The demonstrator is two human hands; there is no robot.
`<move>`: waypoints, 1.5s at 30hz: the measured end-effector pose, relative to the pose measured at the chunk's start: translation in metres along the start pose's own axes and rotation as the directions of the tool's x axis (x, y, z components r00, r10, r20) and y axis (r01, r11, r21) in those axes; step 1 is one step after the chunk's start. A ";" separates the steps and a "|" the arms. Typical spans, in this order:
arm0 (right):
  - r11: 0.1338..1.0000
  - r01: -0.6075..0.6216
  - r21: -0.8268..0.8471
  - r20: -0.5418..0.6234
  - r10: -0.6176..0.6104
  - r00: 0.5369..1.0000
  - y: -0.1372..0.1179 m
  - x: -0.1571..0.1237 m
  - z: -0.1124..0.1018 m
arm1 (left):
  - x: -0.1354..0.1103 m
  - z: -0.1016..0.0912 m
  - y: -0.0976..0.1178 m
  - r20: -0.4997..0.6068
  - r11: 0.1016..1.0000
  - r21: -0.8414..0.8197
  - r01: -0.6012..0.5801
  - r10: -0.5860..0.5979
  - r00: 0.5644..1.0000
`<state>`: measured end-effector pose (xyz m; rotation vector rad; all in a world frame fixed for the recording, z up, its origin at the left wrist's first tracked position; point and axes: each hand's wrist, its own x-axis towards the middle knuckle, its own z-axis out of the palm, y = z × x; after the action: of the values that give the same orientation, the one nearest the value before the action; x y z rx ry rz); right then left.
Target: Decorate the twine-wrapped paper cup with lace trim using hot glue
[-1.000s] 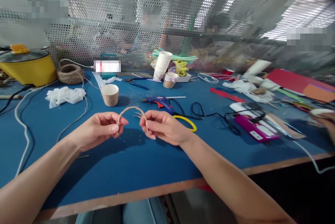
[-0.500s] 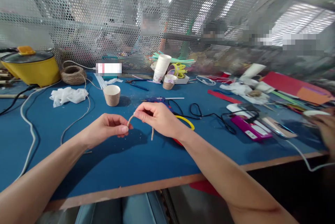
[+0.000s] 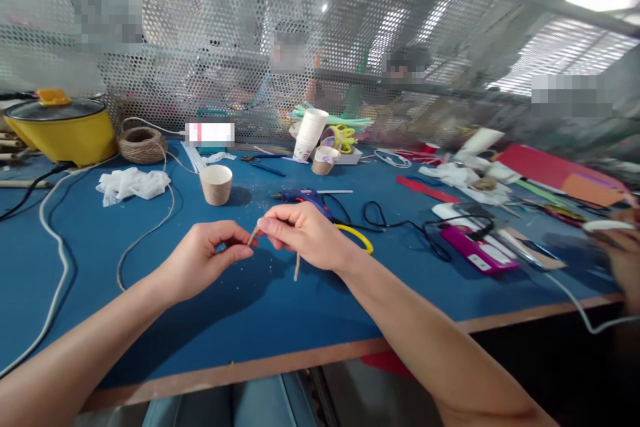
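My left hand [image 3: 203,259] and right hand [image 3: 309,232] pinch 1 short cord [image 3: 253,236]; 1 cup [image 3: 217,187] stands beyond my left fingers [image 3: 240,253].

One twine piece [image 3: 297,268], one glue gun [image 3: 303,196], one pot [image 3: 75,137]

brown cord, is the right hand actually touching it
Touching. The head view shows the right hand gripping the brown cord between thumb and fingers, with one end hanging below the hand.
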<state>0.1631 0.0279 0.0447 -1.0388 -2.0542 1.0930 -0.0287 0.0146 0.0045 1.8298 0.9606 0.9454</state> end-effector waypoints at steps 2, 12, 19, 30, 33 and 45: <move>1.000 0.011 0.007 -0.018 -0.011 1.000 0.000 -0.001 0.000 | -0.001 0.000 0.000 -0.024 0.998 0.051 -0.035 0.037 0.999; 0.998 0.043 -0.055 -0.069 -0.046 0.997 -0.001 0.006 0.000 | 0.006 -0.008 0.005 -0.017 0.975 0.197 -0.100 0.105 0.994; 0.939 0.172 -0.298 -0.018 -0.186 0.982 -0.004 0.025 -0.017 | 0.029 -0.030 0.007 -0.052 0.971 0.238 0.033 -0.021 0.998; 0.978 0.093 -0.187 -0.205 -0.131 0.970 0.003 0.126 -0.027 | 0.080 -0.072 -0.056 -0.303 0.981 0.046 0.187 -0.164 0.939; 0.985 0.077 -0.158 -0.191 -0.106 0.976 0.013 0.141 -0.019 | 0.087 -0.059 -0.075 -0.287 0.982 0.022 0.187 -0.173 0.942; 0.892 0.180 -0.414 0.056 -0.173 0.983 0.020 0.096 -0.024 | 0.053 -0.040 -0.056 -0.161 0.990 0.026 0.138 -0.132 0.978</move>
<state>0.1389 0.1254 0.0519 -1.0121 -2.4064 0.5807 -0.0549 0.0942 -0.0191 1.7147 1.1926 1.0059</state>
